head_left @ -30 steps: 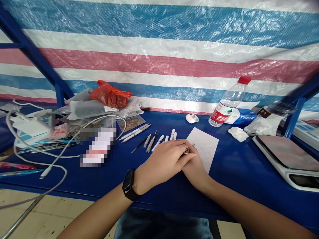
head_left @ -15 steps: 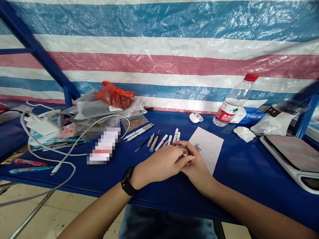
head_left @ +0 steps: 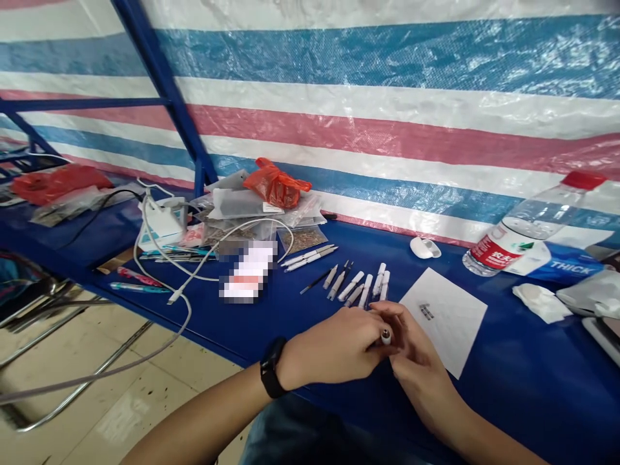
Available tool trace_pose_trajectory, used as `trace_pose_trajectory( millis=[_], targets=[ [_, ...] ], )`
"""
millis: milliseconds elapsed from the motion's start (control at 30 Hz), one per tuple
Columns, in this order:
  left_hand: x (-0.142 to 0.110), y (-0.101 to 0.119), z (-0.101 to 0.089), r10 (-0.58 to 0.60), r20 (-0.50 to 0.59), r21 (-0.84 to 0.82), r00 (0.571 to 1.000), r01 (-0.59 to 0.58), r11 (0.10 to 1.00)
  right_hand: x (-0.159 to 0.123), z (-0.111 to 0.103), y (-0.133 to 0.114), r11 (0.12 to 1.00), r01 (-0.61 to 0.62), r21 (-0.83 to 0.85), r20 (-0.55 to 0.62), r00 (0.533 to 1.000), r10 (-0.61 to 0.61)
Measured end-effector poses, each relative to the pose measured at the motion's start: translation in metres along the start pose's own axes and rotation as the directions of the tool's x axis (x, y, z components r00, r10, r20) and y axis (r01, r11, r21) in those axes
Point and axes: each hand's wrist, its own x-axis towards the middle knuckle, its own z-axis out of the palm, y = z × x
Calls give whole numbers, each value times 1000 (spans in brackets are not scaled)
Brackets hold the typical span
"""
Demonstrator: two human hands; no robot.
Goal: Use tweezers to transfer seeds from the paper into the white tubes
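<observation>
Both hands meet over the blue table (head_left: 300, 310) near its front edge. My left hand (head_left: 334, 349), with a black watch on the wrist, is closed over a small white pen part (head_left: 385, 336) whose round end shows between the fingers. My right hand (head_left: 416, 361) is curled against it from the right and touches the same pen part. Just beyond the hands lies a row of white pen barrels and refills (head_left: 358, 284). A white sheet of paper (head_left: 445, 316) lies to the right of the hands.
A plastic water bottle (head_left: 523, 239) with a red cap lies at the right by a blue tissue pack (head_left: 566, 265) and crumpled tissue (head_left: 542, 302). Clear bags, a red bag (head_left: 276, 184), a white charger (head_left: 162, 223) and cables crowd the left. Metal chair legs stand on the floor.
The view has swung left and the hands sit lower right in the picture. The hands stay together on the pen part; its round end now shows more plainly.
</observation>
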Motion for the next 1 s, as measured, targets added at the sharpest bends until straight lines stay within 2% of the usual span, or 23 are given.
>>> trace_pose_trajectory(
  millis=[100, 200, 267, 300, 333, 400, 433, 500, 533, 600, 667, 733, 767, 833, 933, 1000],
  targets=[
    [-13, -1, 8, -31, -76, -65, 997, 26, 998, -8, 5, -6, 997, -82, 0, 37, 996, 81],
    [-31, -1, 9, -170, -165, -175, 972, 141, 974, -7, 10, -18, 991, -104, -81, -7, 995, 103],
    [-46, -3, 6, -290, -202, -326, 936, 215, 921, 7, 11, -32, 962, -44, -268, -53, 998, 31],
    [-53, -5, 4, -346, -211, -418, 914, 236, 877, 18, 11, -41, 918, 31, -396, -37, 998, -49],
    [-61, -8, 1, -397, -219, -501, 891, 246, 830, 32, 12, -49, 850, 113, -514, 50, 994, -102],
    [-72, -14, -4, -472, -252, -621, 845, 233, 749, 64, 15, -65, 658, 338, -673, 289, 939, -187],
    [-77, -17, -6, -504, -277, -663, 818, 217, 717, 80, 19, -70, 549, 409, -729, 372, 910, -185],
    [-83, -20, -11, -566, -324, -745, 758, 164, 647, 109, 31, -73, 378, 518, -768, 525, 846, -93],
    [-84, -21, -13, -597, -336, -788, 729, 130, 602, 120, 38, -72, 311, 587, -747, 608, 793, -39],
    [-86, -21, -17, -647, -327, -865, 689, 58, 498, 135, 56, -65, 165, 682, -713, 696, 716, 48],
    [-87, -20, -21, -675, -307, -915, 671, -12, 404, 142, 71, -58, 58, 749, -660, 749, 650, 124],
    [-87, -21, -24, -686, -295, -938, 665, -63, 342, 144, 80, -55, 15, 788, -615, 779, 605, 164],
    [-87, -21, -25, -687, -292, -943, 665, -82, 322, 146, 81, -56, 13, 793, -610, 783, 600, 166],
    [-87, -24, -27, -685, -289, -949, 669, -106, 297, 148, 77, -63, 15, 758, -652, 752, 645, 134],
    [-86, -27, -27, -675, -275, -955, 684, -110, 277, 152, 64, -74, 15, 612, -791, 611, 787, 85],
    [-85, -29, -26, -661, -266, -957, 702, -112, 267, 153, 58, -76, 53, 514, -856, 517, 847, 124]
  ],
)
